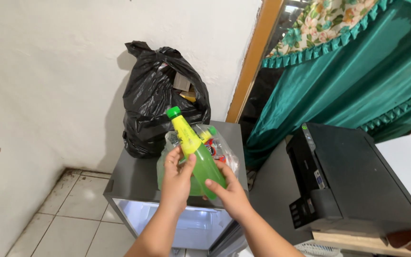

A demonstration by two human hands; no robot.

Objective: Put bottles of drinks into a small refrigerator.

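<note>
A small grey metal fridge [139,178] stood at the frame's lower centre, its flat top carrying a bulging black plastic rubbish bag [153,109] toward the back and a clear plastic bag [224,152] of packets beside it.

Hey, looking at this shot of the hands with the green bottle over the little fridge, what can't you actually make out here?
- Inside of the small fridge, head view: washed out by glare, blocked by both arms.
- Black rubbish bag contents: only scraps show at its mouth.
- Clear bag behind the green bottle: hidden by the left hand and right hand.
- Black printer: front cut off by the bottom edge.
</note>
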